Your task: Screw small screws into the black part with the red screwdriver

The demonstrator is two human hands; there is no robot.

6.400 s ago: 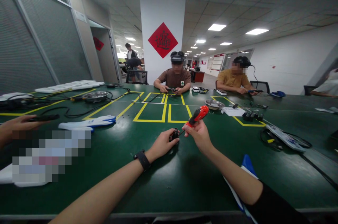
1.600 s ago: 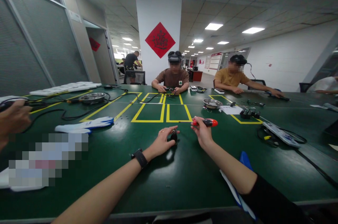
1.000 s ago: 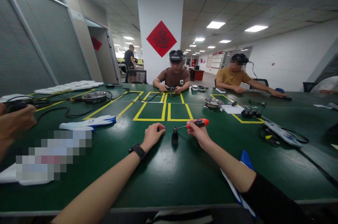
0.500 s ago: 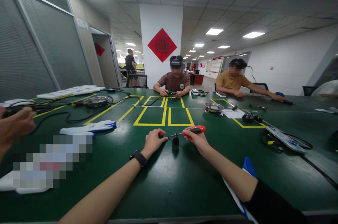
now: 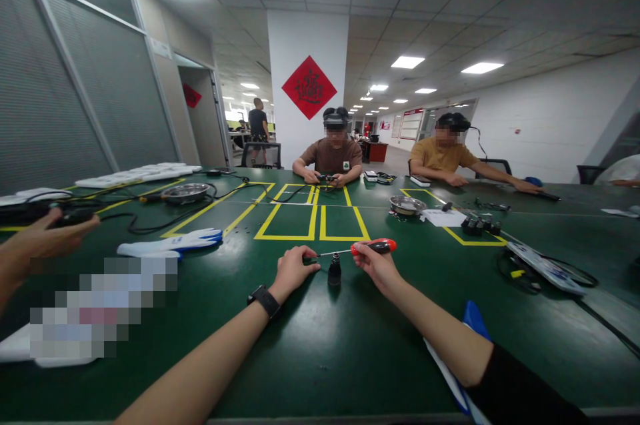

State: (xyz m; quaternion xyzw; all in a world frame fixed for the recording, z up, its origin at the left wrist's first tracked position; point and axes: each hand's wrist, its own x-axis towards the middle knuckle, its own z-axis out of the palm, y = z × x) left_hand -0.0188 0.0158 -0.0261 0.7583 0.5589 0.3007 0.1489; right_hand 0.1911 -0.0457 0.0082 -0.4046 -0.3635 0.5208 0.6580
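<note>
Right hand (image 5: pixel 379 269) fingers closed round red-black screwdriver (image 5: pixel 377 247), handle right of the black cone-shaped part (image 5: pixel 335 271), shaft reaching leftward by its top; contact unclear. Left hand (image 5: pixel 293 273) just left of the part, fingers curled near shaft tip; can't tell if gripping anything. Part upright on green table (image 5: pixel 300 371). Beyond it, rightward: metal bowl (image 5: pixel 407 206).

Seeing red and black on the screwdriver (image 5: pixel 375 247), mostly black on the stubby part (image 5: pixel 335 272), dark green on the table (image 5: pixel 323 338) with yellow tape outlines (image 5: pixel 285 237), plus white-and-blue on the gloves (image 5: pixel 173 243).
</note>
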